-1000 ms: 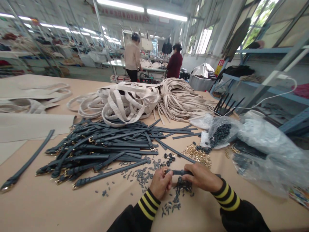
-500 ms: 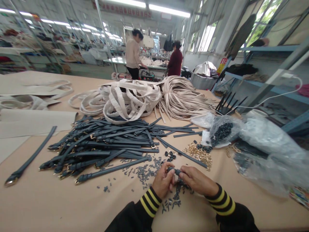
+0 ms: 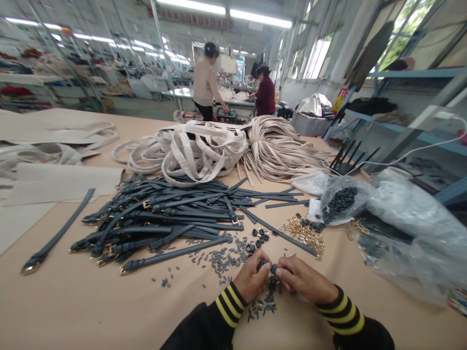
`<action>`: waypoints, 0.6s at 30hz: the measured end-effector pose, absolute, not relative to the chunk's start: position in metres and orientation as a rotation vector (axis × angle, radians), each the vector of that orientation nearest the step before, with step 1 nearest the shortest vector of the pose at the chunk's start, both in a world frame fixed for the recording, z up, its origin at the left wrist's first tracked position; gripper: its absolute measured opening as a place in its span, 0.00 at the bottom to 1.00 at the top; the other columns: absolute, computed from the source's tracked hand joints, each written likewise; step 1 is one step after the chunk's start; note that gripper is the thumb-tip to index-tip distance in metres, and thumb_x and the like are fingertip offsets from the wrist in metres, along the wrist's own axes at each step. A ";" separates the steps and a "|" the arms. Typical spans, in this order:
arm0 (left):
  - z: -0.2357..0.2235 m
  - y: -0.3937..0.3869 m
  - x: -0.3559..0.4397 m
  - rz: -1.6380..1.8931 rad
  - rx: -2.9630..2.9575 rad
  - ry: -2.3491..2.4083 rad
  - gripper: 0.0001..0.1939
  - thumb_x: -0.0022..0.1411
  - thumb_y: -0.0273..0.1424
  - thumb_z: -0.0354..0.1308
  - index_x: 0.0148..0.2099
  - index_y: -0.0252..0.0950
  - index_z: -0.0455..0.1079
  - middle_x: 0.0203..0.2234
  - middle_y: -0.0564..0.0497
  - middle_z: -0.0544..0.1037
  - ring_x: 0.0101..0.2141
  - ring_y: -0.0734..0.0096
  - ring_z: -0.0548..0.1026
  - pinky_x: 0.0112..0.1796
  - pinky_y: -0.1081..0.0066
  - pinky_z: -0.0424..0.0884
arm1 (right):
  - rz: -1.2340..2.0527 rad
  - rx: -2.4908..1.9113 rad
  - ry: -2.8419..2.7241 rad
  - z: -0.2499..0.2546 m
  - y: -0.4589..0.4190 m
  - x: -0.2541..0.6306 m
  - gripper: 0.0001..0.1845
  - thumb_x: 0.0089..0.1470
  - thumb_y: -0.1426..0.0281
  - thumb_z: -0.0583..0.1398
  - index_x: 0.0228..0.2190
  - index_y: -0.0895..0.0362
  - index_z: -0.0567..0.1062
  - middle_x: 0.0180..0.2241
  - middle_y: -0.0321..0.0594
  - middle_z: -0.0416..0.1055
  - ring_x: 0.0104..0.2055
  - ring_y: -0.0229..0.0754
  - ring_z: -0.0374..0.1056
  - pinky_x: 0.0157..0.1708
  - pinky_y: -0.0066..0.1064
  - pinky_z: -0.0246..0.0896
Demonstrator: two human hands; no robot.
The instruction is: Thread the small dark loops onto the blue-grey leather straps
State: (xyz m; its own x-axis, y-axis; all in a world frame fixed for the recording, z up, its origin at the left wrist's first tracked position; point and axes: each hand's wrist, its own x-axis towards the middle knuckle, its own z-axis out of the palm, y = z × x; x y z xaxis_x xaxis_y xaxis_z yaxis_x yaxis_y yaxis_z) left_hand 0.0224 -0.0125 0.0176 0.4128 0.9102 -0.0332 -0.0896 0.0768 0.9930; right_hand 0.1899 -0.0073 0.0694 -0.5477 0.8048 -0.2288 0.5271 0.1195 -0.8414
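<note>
My left hand [image 3: 251, 280] and my right hand [image 3: 304, 281] meet near the table's front edge, both pinched on the end of a short dark blue strap [image 3: 269, 267] between them. Under them lie several small dark loops and offcuts [image 3: 260, 307]. A pile of dark blue straps with gold buckles [image 3: 160, 218] spreads to the left of my hands. Gold buckles [image 3: 304, 233] lie in a small heap just beyond my right hand. Both sleeves are black with yellow stripes.
Cream straps [image 3: 204, 150] and thin beige strips [image 3: 277, 150] are heaped farther back. Plastic bags [image 3: 404, 218], one holding dark loops [image 3: 339, 201], lie at right. One blue strap [image 3: 58, 238] lies alone at left. Two people [image 3: 206, 82] stand at a far table.
My hands have drawn closer together, so less of the strap shows between them. The camera view has shifted slightly down and left.
</note>
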 end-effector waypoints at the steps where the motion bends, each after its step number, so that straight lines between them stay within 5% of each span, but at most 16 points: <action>1: 0.019 -0.013 0.023 0.899 1.227 0.839 0.11 0.56 0.39 0.51 0.32 0.36 0.57 0.12 0.63 0.56 0.13 0.84 0.53 0.15 0.79 0.49 | 1.410 -1.314 -2.103 0.069 -0.007 0.189 0.14 0.55 0.67 0.50 0.20 0.57 0.62 0.16 0.31 0.62 0.20 0.34 0.58 0.22 0.25 0.52; 7: 0.021 -0.013 0.026 0.940 1.020 0.782 0.13 0.55 0.41 0.51 0.35 0.37 0.54 0.10 0.66 0.52 0.10 0.86 0.48 0.13 0.81 0.50 | 1.357 -1.302 -2.063 0.069 -0.004 0.185 0.16 0.55 0.64 0.50 0.18 0.57 0.60 0.15 0.29 0.56 0.18 0.32 0.53 0.19 0.25 0.47; 13: 0.015 -0.010 0.022 0.970 1.196 0.846 0.12 0.55 0.39 0.51 0.32 0.35 0.57 0.10 0.63 0.56 0.11 0.85 0.53 0.13 0.82 0.49 | 1.612 -1.315 -1.946 0.070 -0.009 0.183 0.15 0.55 0.63 0.50 0.21 0.58 0.63 0.16 0.33 0.64 0.16 0.32 0.55 0.16 0.23 0.48; 18: 0.021 -0.014 0.024 0.930 1.124 0.761 0.13 0.56 0.41 0.50 0.33 0.37 0.54 0.09 0.66 0.53 0.10 0.86 0.50 0.12 0.82 0.50 | 1.463 -1.280 -1.924 0.061 -0.013 0.183 0.19 0.54 0.60 0.52 0.18 0.58 0.62 0.14 0.30 0.57 0.16 0.31 0.51 0.16 0.23 0.44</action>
